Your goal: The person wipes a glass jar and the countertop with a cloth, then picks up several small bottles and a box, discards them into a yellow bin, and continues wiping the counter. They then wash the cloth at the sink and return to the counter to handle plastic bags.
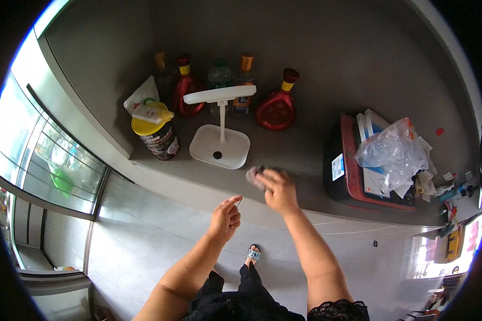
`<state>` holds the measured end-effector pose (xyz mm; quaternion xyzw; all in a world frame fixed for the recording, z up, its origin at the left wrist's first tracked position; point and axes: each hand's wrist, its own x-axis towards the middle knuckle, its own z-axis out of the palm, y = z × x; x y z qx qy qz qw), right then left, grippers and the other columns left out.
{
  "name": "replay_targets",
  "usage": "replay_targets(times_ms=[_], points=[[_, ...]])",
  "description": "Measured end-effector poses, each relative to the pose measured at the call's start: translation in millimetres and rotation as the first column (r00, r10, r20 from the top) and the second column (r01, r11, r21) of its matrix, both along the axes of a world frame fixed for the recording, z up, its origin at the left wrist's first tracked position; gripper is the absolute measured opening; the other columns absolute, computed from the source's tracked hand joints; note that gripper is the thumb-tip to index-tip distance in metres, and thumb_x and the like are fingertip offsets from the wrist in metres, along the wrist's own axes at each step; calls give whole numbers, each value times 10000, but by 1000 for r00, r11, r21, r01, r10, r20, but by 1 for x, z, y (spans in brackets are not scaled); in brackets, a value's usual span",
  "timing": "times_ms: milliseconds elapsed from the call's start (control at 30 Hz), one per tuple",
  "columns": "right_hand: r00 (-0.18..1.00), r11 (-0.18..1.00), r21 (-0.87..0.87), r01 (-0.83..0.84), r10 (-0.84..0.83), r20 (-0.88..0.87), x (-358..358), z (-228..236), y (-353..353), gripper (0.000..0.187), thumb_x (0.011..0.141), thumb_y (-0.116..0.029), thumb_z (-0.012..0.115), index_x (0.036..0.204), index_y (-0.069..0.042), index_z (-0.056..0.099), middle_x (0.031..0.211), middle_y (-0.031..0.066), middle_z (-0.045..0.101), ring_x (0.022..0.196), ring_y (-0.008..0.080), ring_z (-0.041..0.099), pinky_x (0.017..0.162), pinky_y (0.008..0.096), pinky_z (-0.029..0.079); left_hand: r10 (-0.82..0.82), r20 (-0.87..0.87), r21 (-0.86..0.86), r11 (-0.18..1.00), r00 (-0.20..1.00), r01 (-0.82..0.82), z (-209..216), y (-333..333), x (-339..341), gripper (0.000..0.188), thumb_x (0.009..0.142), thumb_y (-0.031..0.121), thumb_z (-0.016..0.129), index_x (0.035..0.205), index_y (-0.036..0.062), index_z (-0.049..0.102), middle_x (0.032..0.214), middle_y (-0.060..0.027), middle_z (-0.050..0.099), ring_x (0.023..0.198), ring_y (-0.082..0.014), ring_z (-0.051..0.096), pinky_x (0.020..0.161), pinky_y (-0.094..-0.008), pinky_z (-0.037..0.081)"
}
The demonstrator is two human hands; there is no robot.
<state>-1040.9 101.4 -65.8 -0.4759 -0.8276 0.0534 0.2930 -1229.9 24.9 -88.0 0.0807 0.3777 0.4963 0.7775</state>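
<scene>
My right hand is at the front of the grey shelf, its fingers closed on a crumpled greyish-pink cloth pressed to the surface. Just left of the cloth stands a white desk lamp with a rounded rectangular base and a dark round spot on it. Lower down, in front of the shelf edge, my left hand is closed, thumb and forefinger together. A thin dark sliver shows at its fingertips, too small to name.
Behind the lamp are two red bottles and several clear ones. A dark canister with a yellow lid stands left, a white packet on top. At right, a black and red box bears papers and a clear plastic bag.
</scene>
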Motion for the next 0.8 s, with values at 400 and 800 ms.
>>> replay_targets(times_ms=[400, 800], points=[[806, 819, 107, 563, -516, -292, 90, -7, -88, 453, 652, 49, 525, 1065, -85, 653, 1103, 114, 625, 1033, 293, 569, 884, 414, 416, -156, 6, -266, 952, 988, 152, -21, -9, 31, 304, 942, 401, 489, 912, 101, 525, 567, 66, 319, 460, -67, 266, 428, -223, 211], [985, 985, -108, 138, -148, -91, -34, 8, -58, 399, 676, -47, 579, 1043, -159, 685, 1120, 59, 631, 1004, 302, 585, 830, 405, 497, -10, -1, -349, 937, 1000, 9, -47, -16, 32, 288, 937, 400, 484, 862, 124, 521, 547, 71, 300, 438, -65, 261, 418, -218, 207]])
